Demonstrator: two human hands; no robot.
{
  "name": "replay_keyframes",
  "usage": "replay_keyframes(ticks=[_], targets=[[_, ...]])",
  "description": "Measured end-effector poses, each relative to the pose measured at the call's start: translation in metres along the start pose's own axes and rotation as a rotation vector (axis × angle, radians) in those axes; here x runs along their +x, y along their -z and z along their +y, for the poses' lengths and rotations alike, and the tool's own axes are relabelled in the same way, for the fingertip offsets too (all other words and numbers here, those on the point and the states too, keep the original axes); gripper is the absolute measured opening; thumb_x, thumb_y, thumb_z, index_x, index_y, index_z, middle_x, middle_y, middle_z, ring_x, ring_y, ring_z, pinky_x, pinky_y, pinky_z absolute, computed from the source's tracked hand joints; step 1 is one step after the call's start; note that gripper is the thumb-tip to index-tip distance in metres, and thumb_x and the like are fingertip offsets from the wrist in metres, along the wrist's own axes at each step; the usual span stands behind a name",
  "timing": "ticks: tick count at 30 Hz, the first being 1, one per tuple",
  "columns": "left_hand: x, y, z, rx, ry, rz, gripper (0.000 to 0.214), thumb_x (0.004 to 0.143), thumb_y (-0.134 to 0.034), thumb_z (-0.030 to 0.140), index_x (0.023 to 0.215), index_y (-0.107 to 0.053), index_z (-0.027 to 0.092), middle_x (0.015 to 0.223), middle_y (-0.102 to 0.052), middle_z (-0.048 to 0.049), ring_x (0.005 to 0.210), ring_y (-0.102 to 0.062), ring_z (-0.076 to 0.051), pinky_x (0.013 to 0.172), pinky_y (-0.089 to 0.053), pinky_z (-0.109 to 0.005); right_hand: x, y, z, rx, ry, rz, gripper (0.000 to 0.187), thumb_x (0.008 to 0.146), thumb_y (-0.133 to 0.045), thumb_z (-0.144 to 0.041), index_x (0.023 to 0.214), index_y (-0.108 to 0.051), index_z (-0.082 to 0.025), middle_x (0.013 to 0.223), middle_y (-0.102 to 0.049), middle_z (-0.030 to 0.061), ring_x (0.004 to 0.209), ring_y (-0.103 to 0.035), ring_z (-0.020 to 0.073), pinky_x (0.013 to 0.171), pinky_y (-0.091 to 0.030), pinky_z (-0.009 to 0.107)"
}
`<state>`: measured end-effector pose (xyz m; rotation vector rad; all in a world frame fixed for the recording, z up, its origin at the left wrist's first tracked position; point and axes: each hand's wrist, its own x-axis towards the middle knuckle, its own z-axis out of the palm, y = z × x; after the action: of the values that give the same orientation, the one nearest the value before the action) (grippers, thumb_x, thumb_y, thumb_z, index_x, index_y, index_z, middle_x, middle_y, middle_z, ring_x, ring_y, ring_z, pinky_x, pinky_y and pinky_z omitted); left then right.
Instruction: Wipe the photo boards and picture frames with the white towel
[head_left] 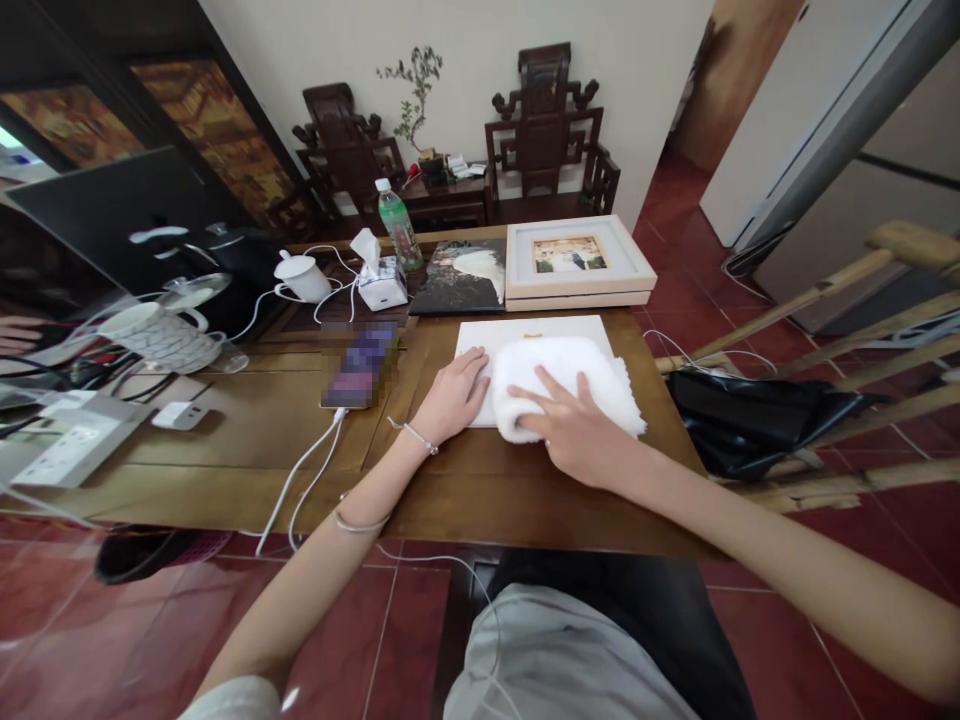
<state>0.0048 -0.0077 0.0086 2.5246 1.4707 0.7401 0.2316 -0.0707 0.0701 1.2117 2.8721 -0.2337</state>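
A flat white book or box [480, 335] with a small gold mark lies near the table's right end. On its left edge rests my left hand [454, 393], open, with the fingers laid flat. A folded, fluffy white towel [607, 385] covers much of the flat white item and reaches past its right side. My right hand [577, 430] grips the towel, fingers spread over the top and thumb at the near fold. The towel hides what lies under it.
Behind are a framed photo [637, 262] and a dark picture panel [442, 280]. A bottle [397, 225], tissue box [382, 285], lidded cup [300, 277] and charging phone [360, 365] stand or lie leftward. A power strip [82, 440] and cables crowd the left.
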Motion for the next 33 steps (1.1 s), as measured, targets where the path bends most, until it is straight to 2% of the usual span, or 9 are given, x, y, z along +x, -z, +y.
replay_keyframes(ticks=[3,6,10,12,15,20,24,28,33], targets=[[-0.001,0.000,0.000,-0.017,0.021,-0.005,0.039,0.096,-0.043,0.026,0.131,-0.055,0.011,0.145,-0.052,-0.0190,0.138,-0.047,-0.030,0.114,-0.040,-0.054,0.032,0.008,0.018,-0.008,-0.079,-0.004,0.069,0.077,-0.035,0.005,0.135,-0.058,-0.023,0.161,-0.033,0.0047,0.150,-0.012,0.0416,0.102,-0.022,0.083],[-0.001,0.001,0.000,-0.030,0.032,-0.015,0.039,0.096,-0.043,0.027,0.131,-0.055,0.014,0.146,-0.052,-0.0169,0.139,-0.046,-0.029,0.114,-0.040,-0.053,0.063,0.012,0.036,-0.027,-0.109,0.053,0.070,0.077,-0.035,0.005,0.138,-0.056,-0.023,0.161,-0.033,0.0069,0.149,-0.013,0.0425,0.099,-0.024,0.085],[-0.001,0.001,-0.001,-0.032,0.037,-0.016,0.041,0.097,-0.042,0.028,0.133,-0.054,0.013,0.146,-0.051,-0.0181,0.139,-0.046,-0.029,0.114,-0.039,-0.053,0.081,0.010,0.044,-0.046,-0.134,0.071,0.070,0.078,-0.034,0.004,0.140,-0.055,-0.022,0.162,-0.029,0.0083,0.149,-0.012,0.0447,0.100,-0.022,0.085],[-0.001,0.000,-0.001,-0.036,0.036,-0.010,0.042,0.096,-0.042,0.028,0.134,-0.053,0.013,0.146,-0.052,-0.0181,0.139,-0.045,-0.029,0.114,-0.039,-0.053,0.076,0.006,0.038,-0.079,-0.128,0.066,0.066,0.080,-0.035,0.003,0.138,-0.057,-0.021,0.163,-0.027,0.0089,0.149,-0.009,0.0465,0.102,-0.020,0.084],[-0.001,-0.001,0.000,-0.038,0.043,-0.011,0.045,0.096,-0.042,0.028,0.138,-0.050,0.014,0.147,-0.050,-0.0178,0.140,-0.044,-0.029,0.115,-0.038,-0.053,0.054,-0.001,0.021,-0.121,-0.100,0.039,0.059,0.084,-0.038,-0.001,0.135,-0.060,-0.020,0.164,-0.024,0.0109,0.148,-0.007,0.0491,0.104,-0.019,0.083],[-0.001,0.000,0.003,-0.037,0.052,-0.035,0.048,0.096,-0.037,0.025,0.141,-0.047,0.014,0.153,-0.045,-0.0159,0.143,-0.040,-0.028,0.117,-0.035,-0.050,0.005,-0.010,-0.019,-0.115,-0.026,0.022,0.050,0.088,-0.038,-0.005,0.126,-0.068,-0.021,0.162,-0.028,0.0124,0.147,-0.012,0.0502,0.104,-0.021,0.082],[-0.001,0.001,0.004,-0.009,0.061,-0.063,0.047,0.097,-0.034,0.024,0.141,-0.048,0.013,0.154,-0.042,-0.0154,0.145,-0.038,-0.027,0.117,-0.034,-0.050,-0.020,-0.012,-0.040,-0.086,0.025,0.001,0.043,0.088,-0.043,-0.008,0.116,-0.073,-0.022,0.161,-0.030,0.0126,0.146,-0.015,0.0521,0.101,-0.024,0.083],[-0.001,0.001,0.003,0.017,0.063,-0.082,0.048,0.097,-0.033,0.024,0.141,-0.047,0.012,0.155,-0.042,-0.0160,0.145,-0.037,-0.027,0.116,-0.035,-0.050,-0.021,-0.006,-0.038,-0.040,0.017,-0.036,0.050,0.088,-0.036,-0.005,0.120,-0.070,-0.021,0.162,-0.030,0.0097,0.148,-0.012,0.0477,0.103,-0.023,0.082],[-0.001,0.000,0.001,0.005,0.050,-0.070,0.048,0.097,-0.035,0.026,0.142,-0.047,0.012,0.154,-0.044,-0.0162,0.145,-0.038,-0.027,0.118,-0.033,-0.049,0.008,0.010,-0.014,0.024,-0.073,-0.071,0.062,0.082,-0.033,0.001,0.132,-0.062,-0.022,0.162,-0.029,0.0068,0.149,-0.011,0.0438,0.104,-0.024,0.081]])
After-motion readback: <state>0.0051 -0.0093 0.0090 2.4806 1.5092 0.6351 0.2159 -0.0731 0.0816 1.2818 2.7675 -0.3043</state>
